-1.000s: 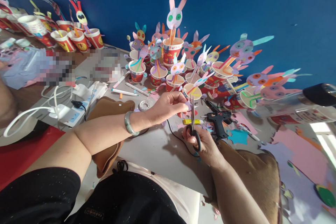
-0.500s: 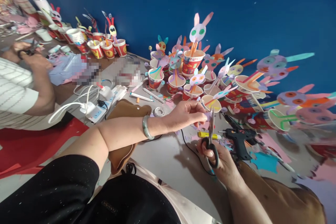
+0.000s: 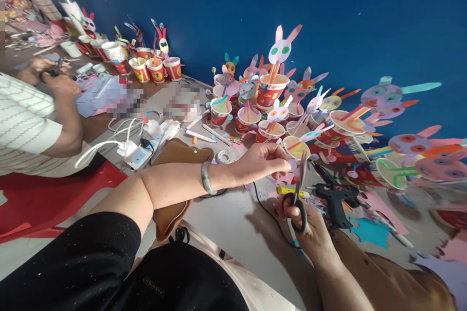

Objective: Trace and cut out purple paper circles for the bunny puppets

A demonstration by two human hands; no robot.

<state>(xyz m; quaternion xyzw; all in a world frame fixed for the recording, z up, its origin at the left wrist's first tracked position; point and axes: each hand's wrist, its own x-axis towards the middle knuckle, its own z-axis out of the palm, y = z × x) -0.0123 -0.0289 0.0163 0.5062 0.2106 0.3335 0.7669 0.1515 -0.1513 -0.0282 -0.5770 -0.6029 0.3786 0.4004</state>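
Observation:
My right hand [image 3: 310, 223] has its fingers through the black handles of a pair of scissors [image 3: 300, 184], whose blades point up and away from me. Close to the left of the blades, my left hand [image 3: 264, 163] pinches a small piece of purple paper [image 3: 292, 164] between thumb and fingers. Much of the paper is hidden behind the fingertips. Beyond both hands stand red paper cups [image 3: 272, 91] with paper rabbit heads [image 3: 279, 51] on coloured strips. A yellow marker [image 3: 290, 191] lies just past the scissors.
A black glue gun [image 3: 337, 199] lies right of the scissors, its cable crossing the table. Blue paper [image 3: 371, 231] and pink scraps are nearby. Left are a tape roll [image 3: 224, 156], a power strip [image 3: 153, 143] and another person's hands [image 3: 54, 75] with scissors.
The scissors have shifted slightly right, a little away from the purple paper, with their blades leaning more to the right. My left hand keeps its pinch. The whole view has shifted slightly.

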